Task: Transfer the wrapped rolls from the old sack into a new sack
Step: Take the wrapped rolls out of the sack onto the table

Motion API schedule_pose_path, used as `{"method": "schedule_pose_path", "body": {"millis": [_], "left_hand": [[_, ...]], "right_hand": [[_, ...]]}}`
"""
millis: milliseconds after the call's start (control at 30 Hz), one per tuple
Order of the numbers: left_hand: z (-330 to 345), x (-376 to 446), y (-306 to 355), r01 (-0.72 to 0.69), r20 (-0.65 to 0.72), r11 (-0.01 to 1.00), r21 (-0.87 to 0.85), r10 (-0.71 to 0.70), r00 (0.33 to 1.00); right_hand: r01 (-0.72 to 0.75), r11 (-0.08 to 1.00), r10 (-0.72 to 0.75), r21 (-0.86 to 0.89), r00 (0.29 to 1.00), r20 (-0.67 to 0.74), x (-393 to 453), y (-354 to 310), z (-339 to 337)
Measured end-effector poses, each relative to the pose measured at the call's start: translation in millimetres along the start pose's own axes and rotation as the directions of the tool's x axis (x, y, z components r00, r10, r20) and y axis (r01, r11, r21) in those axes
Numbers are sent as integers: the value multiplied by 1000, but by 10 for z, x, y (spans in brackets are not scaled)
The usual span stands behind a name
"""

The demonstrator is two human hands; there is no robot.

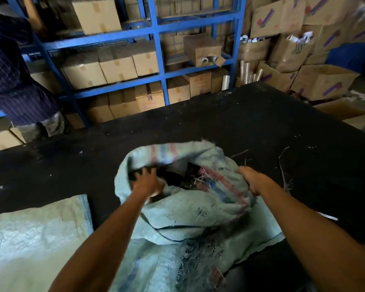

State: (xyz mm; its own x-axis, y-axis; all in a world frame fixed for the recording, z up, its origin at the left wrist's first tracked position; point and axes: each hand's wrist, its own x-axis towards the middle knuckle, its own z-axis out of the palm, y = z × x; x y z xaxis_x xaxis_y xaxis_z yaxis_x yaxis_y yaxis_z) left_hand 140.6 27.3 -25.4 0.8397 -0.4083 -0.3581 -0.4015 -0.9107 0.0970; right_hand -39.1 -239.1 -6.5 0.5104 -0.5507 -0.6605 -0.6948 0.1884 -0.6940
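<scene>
Head view: old sack (198,211) on the tabletop (261,127), mouth facing away.
Left hand (145,182): inside the mouth, nearest the rolls; grip state unclear.
Right hand (254,180): grip pinches the rim.
New sack (34,234): flat, to the left.

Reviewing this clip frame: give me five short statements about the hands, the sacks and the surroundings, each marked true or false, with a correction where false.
1. The left hand reaches into the open mouth of the old sack. True.
2. The right hand hangs free, touching nothing. False: it grips the sack's rim on the right side.
3. A second sack lies flat on the dark floor to the left of the old one. True.
4. The shelving behind is red and holds bottles. False: it is blue and holds cardboard boxes.
5. A wrapped roll is lifted clear above the sack. False: no roll is out; the contents inside look dark and unclear.
</scene>
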Motion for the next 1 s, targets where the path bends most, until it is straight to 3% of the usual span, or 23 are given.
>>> {"method": "schedule_pose_path", "body": {"millis": [67, 167, 233, 333, 400, 500, 633, 667, 733, 833, 900, 1000], "left_hand": [[-73, 36, -132, 87, -19, 992, -88, -89, 996], [-142, 125, -103, 75, -24, 991, -111, -78, 997], [-116, 163, -23, 54, -17, 992, -118, -56, 998], [21, 206, 151, -19, 51, 999, -45, 21, 998], [142, 187, 240, 92, 44, 979, -184, -85, 995], [268, 222, 248, 350, 15, 803, -482, -392, 920], [326, 364, 136, 318, -56, 707, -631, -451, 891], [321, 448, 64, 282, -106, 697, -660, -457, 883], [229, 588, -77, 187, -201, 676, -713, -452, 869], [-57, 871, -182, 121, -230, 610, -783, -465, 855], [-276, 1063, -153, 75, -248, 575, -815, -463, 851], [-613, 1303, -111, -58, -294, 514, -856, -390, 873]], "right_hand": [[-32, 907, -42, -421, 986, -164, 242, 91, -97], [-78, 763, -126, -641, 956, -267, 268, -75, -23], [77, 696, -309, -714, 929, -202, 197, -334, 132], [394, 569, -588, -722, 809, -22, 248, -645, 453], [427, 519, -532, -741, 840, 111, 394, -655, 698], [313, 479, -357, -820, 923, 145, 729, -363, 935], [249, 358, -453, -900, 889, 66, 970, -229, 1062], [279, 380, -497, -882, 866, 60, 1038, -284, 1110], [383, 541, -584, -749, 812, -7, 1164, -399, 1165], [491, 819, -552, -296, 816, -173, 1270, -737, 1178], [517, 856, -509, -19, 834, -214, 1316, -1014, 1170], [554, 803, -504, 221, 828, -245, 1280, -1328, 1097]]}}
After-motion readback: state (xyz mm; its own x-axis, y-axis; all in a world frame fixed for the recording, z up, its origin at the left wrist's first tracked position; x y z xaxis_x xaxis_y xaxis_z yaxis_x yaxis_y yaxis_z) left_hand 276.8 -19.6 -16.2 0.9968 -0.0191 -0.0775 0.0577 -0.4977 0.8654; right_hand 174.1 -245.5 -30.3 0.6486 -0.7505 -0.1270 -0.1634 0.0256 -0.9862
